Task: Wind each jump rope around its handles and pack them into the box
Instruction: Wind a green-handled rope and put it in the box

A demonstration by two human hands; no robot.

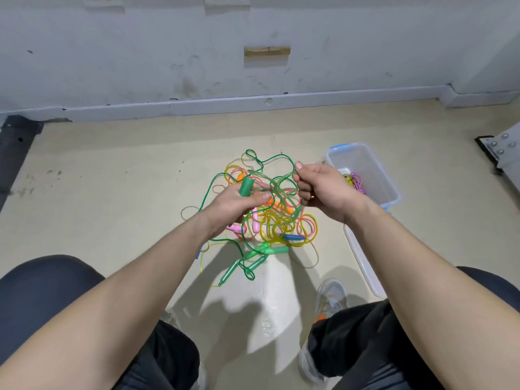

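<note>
Knees (pixel 42 291) hem the near edge. Above the rope pile (pixel 277 225) on the floor (pixel 112 178), I see the left hand (pixel 235 204) gripping a green handle (pixel 244 186) and the right hand (pixel 320 187) pinching a green cord (pixel 281 178). The box (pixel 377 175) sits just right of the pile, one wound rope (pixel 356 182) inside, its lid (pixel 363 257) nearer me; floor runs wide leftward and ahead to the skirting (pixel 253 104).

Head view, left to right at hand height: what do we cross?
Black plate → left hand gripping a green handle → right hand pinching green rope → box → grey bracket.
</note>
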